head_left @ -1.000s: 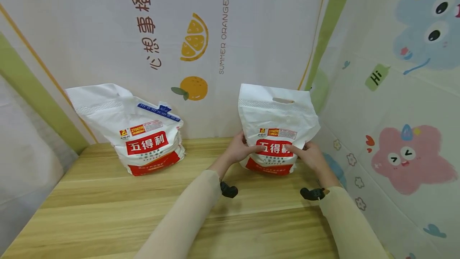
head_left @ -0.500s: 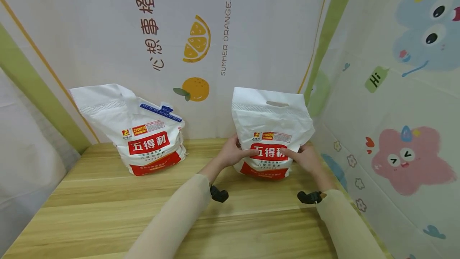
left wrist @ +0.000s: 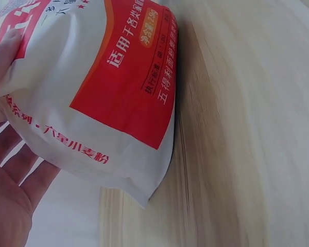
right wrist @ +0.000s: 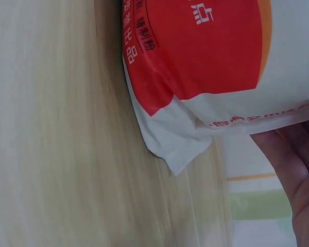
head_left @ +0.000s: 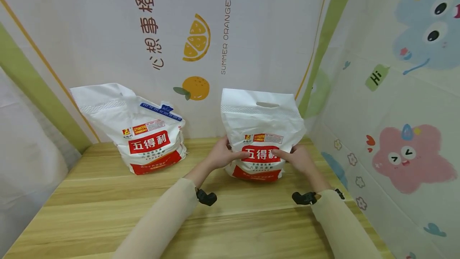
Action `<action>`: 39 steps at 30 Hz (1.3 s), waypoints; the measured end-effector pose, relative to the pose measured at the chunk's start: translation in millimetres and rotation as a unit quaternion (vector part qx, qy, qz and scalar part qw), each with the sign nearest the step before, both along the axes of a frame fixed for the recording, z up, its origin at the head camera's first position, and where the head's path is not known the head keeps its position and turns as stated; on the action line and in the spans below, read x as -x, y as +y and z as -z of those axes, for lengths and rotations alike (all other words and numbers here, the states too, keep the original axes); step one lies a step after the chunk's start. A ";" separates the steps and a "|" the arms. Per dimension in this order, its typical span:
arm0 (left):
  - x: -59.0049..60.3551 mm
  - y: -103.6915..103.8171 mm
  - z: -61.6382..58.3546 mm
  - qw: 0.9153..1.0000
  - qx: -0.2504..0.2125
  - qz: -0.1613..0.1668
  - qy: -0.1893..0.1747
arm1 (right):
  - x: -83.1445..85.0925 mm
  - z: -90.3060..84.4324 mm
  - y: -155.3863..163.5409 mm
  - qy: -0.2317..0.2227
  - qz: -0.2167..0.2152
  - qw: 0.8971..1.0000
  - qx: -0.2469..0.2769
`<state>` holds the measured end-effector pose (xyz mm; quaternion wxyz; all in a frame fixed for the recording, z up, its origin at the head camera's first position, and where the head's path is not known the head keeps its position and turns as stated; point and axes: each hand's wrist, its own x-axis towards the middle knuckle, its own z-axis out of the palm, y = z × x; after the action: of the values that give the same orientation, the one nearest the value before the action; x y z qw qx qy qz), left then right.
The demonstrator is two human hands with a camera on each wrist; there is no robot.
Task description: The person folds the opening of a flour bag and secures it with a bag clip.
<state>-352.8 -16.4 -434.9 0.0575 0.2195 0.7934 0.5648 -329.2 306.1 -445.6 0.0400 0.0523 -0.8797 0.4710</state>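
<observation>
Standing bag: flour bag [head_left: 261,139] upright on the bench [head_left: 108,211], right of centre, near the back wall.
Left hand [head_left: 221,156]: clasps its left flank, steadying it.
Right hand [head_left: 297,158]: clasps the opposite flank.
Second flour bag [head_left: 143,135]: slumped well apart, leftward.

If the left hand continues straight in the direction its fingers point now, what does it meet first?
The left hand already holds the right flour bag by its side. Going straight on, it would press into that bag first, probably; depth is unclear.
</observation>
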 end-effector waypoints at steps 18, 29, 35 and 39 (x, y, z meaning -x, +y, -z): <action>-17.0 -37.9 1.8 0.999 0.028 -0.020 0.016 | -2.4 3.6 -32.0 -0.021 -0.027 0.999 0.026; -24.7 -58.7 4.1 0.999 0.036 -0.035 0.004 | -6.3 3.8 -51.3 -0.020 -0.049 0.997 0.049; -31.4 -70.2 4.3 0.998 0.040 -0.041 0.001 | -7.8 5.1 -62.5 -0.022 -0.053 0.997 0.051; -36.4 -77.7 4.5 0.999 0.031 -0.041 -0.009 | -7.9 5.8 -69.5 -0.028 -0.050 0.998 0.042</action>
<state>-316.4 -94.1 -439.4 0.0479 0.1796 0.8182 0.5441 -321.3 236.6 -451.4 -0.0058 0.0810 -0.8564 0.5099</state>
